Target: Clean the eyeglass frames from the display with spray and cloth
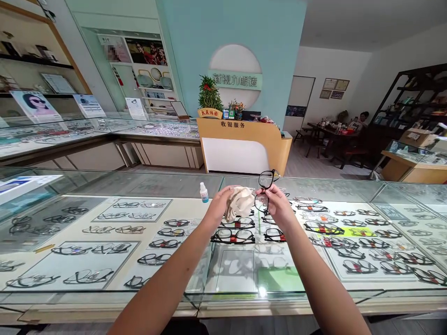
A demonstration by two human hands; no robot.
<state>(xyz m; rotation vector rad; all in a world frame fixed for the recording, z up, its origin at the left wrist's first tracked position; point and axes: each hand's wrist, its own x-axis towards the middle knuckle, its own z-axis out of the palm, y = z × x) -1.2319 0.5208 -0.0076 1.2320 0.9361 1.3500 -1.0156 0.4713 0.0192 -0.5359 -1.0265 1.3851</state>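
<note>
My left hand (221, 201) is closed on a crumpled, cream-coloured cloth (240, 204), held above the glass counter. Just to its right, my right hand (279, 203) pinches a pair of black-framed eyeglasses (267, 179) near the middle of the frame. The glasses stand on end, one lens above the fingers and the other below. A narrow gap separates cloth and glasses. On the glass to the left of my left hand stands a small white spray bottle (204, 192) with bluish liquid in its lower part.
Under the glass top (244, 279) of the display counter lie many eyeglasses (233, 236) in rows. A white box-like stand (28, 186) rests at the left. Beyond the counter is a wooden reception desk (240, 149) with plants. Far right, a person (361, 120) is near a dark table.
</note>
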